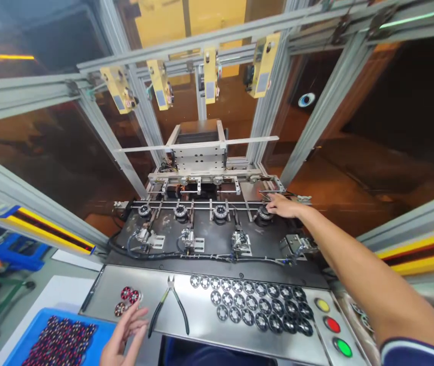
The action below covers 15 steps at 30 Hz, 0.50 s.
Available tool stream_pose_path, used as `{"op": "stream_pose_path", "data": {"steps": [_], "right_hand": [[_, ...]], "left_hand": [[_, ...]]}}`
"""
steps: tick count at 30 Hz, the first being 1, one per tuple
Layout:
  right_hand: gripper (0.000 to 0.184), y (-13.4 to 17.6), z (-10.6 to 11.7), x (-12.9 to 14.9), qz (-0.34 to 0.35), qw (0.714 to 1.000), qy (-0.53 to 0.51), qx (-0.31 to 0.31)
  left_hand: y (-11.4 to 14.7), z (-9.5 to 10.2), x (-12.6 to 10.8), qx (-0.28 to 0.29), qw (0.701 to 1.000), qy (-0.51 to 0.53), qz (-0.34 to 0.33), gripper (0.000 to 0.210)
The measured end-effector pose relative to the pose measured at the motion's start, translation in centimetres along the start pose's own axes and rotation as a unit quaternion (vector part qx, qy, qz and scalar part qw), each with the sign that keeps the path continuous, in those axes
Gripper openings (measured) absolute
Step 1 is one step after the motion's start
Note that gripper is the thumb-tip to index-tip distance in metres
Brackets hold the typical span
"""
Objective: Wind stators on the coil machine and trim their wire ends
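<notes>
Touching holder [265, 217] at four o'clock with right hand [283, 206], narrow-fingered, grip impossible to tell.
With left hand [124, 331] loosely wide, empty, near red rings [134, 297] at seven; apparently midway, with black discs [265, 306] waiting at five.

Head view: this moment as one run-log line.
right hand: at rightmost fixture | left hand: open, near red round parts | pliers: on metal ledge, handles spread | black round parts: three rows

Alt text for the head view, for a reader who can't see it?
A person's right hand is at the rightmost of four round fixtures on a black machine plate; the open left hand is beside a few red round parts. On the metal ledge in front lie pliers and rows of black round parts.
</notes>
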State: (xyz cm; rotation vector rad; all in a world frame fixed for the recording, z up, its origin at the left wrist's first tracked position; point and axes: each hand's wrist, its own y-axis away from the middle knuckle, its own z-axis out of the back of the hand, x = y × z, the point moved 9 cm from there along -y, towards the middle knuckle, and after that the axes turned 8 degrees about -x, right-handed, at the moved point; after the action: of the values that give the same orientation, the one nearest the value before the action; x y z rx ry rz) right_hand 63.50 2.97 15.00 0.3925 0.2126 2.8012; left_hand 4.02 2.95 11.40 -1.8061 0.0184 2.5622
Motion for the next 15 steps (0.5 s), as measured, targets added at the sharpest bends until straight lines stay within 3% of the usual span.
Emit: {"op": "stream_pose_path", "data": {"steps": [4, 11, 13, 15], "right_hand": [[0.029, -0.4, -1.7, -2.1, -0.005, 1.000, 0.027, -0.008], [0.026, -0.6, -2.3, -3.2, 0.020, 0.999, 0.039, -0.022], [0.025, -0.2, -2.1, -3.2, 0.030, 0.998, 0.039, -0.029], [0.028, -1.2, -0.9, -1.4, 0.064, 0.996, 0.035, -0.054]], "left_hand": [[-0.8, -0.1, 0.4, 0.054, 0.998, -0.026, 0.000, 0.055], [-1.3, -0.8, 1.4, 0.136, 0.987, -0.079, -0.018, 0.046], [-1.1, -0.9, 1.7, 0.120, 0.988, -0.091, -0.033, 0.045], [-1.0, -0.6, 1.8, 0.075, 0.991, -0.095, -0.052, 0.044]]}}
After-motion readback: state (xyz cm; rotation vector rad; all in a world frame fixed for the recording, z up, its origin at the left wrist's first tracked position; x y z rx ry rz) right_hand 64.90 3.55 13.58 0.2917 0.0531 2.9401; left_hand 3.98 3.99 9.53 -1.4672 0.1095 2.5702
